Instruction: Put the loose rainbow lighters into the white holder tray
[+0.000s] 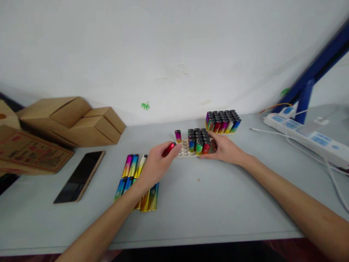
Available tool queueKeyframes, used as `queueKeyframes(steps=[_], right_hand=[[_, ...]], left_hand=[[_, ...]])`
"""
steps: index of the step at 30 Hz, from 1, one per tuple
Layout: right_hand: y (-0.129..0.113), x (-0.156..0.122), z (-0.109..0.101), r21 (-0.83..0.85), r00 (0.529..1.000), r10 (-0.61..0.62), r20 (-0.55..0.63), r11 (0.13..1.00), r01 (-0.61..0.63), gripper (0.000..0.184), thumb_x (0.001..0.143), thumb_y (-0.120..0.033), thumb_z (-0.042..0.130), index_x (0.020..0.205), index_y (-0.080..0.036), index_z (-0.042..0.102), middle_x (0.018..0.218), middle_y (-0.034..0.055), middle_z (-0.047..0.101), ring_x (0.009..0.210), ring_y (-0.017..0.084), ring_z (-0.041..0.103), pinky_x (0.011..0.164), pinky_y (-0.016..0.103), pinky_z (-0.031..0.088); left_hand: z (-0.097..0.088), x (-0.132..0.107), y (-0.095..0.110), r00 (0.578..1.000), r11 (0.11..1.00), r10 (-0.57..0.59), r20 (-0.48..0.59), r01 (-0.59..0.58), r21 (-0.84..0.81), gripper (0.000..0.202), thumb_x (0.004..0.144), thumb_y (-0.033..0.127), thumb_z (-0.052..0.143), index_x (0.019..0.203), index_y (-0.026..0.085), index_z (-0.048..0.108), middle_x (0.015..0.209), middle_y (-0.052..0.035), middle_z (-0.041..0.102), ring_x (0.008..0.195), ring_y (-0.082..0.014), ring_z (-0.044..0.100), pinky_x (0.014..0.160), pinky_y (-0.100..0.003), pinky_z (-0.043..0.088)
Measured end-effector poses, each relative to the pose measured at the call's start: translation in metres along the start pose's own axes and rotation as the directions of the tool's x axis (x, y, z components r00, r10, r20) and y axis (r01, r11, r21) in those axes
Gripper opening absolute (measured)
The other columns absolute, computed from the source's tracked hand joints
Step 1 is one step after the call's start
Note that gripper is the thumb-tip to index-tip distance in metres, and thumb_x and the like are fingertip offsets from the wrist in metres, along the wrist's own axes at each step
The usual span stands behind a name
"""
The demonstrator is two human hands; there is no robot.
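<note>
My left hand [160, 158] pinches a red lighter [169, 148] beside the left part of a white tray with round holes [184, 150]. A lone purple lighter [178, 135] stands upright at the tray's back left. Black-topped lighters [198, 140] stand in several rows on its right side. My right hand [222, 147] grips the tray's right side, with thumb and fingers curved round the outermost lighters. Nearer my left forearm, shiny multicoloured lighters [133, 165] lie flat on the table in two rows, partly hidden by that arm.
Another block of upright lighters [223, 122] stands near the wall. Brown cardboard boxes [73, 122] and a phone [79, 177] are at the left of the grey table [218, 211]. A white power strip [308, 136] with cables [289, 134] lies at the right, by a blue metal frame [305, 94].
</note>
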State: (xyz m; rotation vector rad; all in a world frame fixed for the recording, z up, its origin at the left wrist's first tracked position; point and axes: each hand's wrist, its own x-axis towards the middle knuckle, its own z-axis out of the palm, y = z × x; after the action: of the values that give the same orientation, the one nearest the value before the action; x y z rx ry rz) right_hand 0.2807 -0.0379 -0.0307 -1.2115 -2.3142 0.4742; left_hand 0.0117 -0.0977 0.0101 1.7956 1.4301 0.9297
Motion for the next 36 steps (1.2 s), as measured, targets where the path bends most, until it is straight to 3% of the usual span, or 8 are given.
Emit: queueKeyframes(steps=[7,14,20,23,27,31,36], right_hand=[[-0.001,-0.001,-0.001,0.013,1.0,-0.017,0.008,1.0,0.017,0.086,0.074,-0.065,0.078,0.138,-0.014,0.05,0.087,0.008,0.07,0.08,0.029,0.067,0.066,0.035,0.048],[-0.003,-0.001,-0.002,0.018,1.0,-0.006,0.014,1.0,0.005,0.085,0.075,-0.065,0.077,0.137,-0.013,0.051,0.086,0.0079,0.07,0.074,0.027,0.066,0.065,0.035,0.048],[-0.003,-0.001,-0.002,0.026,1.0,-0.003,0.021,1.0,0.002,0.083,0.074,-0.066,0.077,0.135,-0.015,0.052,0.086,0.0075,0.07,0.068,0.025,0.063,0.06,0.034,0.046],[-0.002,-0.001,-0.001,0.021,1.0,-0.008,0.016,1.0,0.007,0.084,0.074,-0.066,0.077,0.136,-0.015,0.052,0.085,0.0072,0.069,0.07,0.026,0.064,0.061,0.034,0.047],[0.0,0.0,0.0,0.018,1.0,-0.008,0.009,1.0,0.008,0.087,0.073,-0.067,0.077,0.136,-0.013,0.052,0.089,0.0093,0.07,0.078,0.029,0.066,0.066,0.036,0.049],[0.0,-0.001,0.0,0.019,1.0,-0.009,0.003,1.0,0.009,0.093,0.073,-0.067,0.078,0.14,-0.009,0.049,0.096,0.0129,0.071,0.09,0.032,0.068,0.073,0.039,0.051],[-0.002,-0.001,-0.001,0.027,1.0,-0.007,-0.002,1.0,0.007,0.095,0.073,-0.067,0.078,0.142,-0.009,0.048,0.101,0.0147,0.072,0.097,0.034,0.068,0.076,0.04,0.052]], left_hand=[[0.004,-0.006,0.005,0.999,0.989,0.036,-0.011,-0.034,0.141,0.041,0.095,0.041,0.047,0.061,0.021,0.035,0.059,0.0055,0.03,0.056,-0.0111,0.03,0.053,-0.028,0.021],[0.005,-0.008,0.008,0.999,0.987,0.037,-0.016,-0.034,0.154,0.036,0.094,0.036,0.045,0.063,0.021,0.036,0.059,0.0058,0.032,0.056,-0.0116,0.033,0.055,-0.028,0.022],[0.006,-0.008,0.008,0.999,0.99,0.022,-0.037,-0.016,0.141,0.043,0.096,0.045,0.05,0.063,0.02,0.038,0.059,0.0052,0.032,0.057,-0.0115,0.031,0.054,-0.028,0.022],[0.004,-0.007,0.005,0.999,1.0,0.016,-0.028,-0.016,0.0,0.038,0.096,0.049,0.055,0.074,0.02,0.047,0.062,0.0058,0.038,0.058,-0.0109,0.035,0.053,-0.025,0.026],[0.002,-0.002,0.001,0.997,0.919,0.031,0.069,-0.002,-0.394,0.02,0.1,0.042,0.053,0.1,0.022,0.052,0.075,0.004,0.053,0.061,-0.0111,0.049,0.053,-0.023,0.04],[0.001,0.004,0.005,0.997,0.875,0.082,0.005,-0.07,-0.479,0.022,0.093,0.037,0.065,0.104,0.018,0.065,0.1,-0.0042,0.061,0.087,-0.0157,0.062,0.072,-0.03,0.058],[0.0,0.006,0.01,0.995,0.926,0.089,-0.045,-0.099,-0.363,0.024,0.086,0.034,0.075,0.102,0.015,0.076,0.109,-0.0092,0.072,0.105,-0.0224,0.066,0.1,-0.038,0.056]])
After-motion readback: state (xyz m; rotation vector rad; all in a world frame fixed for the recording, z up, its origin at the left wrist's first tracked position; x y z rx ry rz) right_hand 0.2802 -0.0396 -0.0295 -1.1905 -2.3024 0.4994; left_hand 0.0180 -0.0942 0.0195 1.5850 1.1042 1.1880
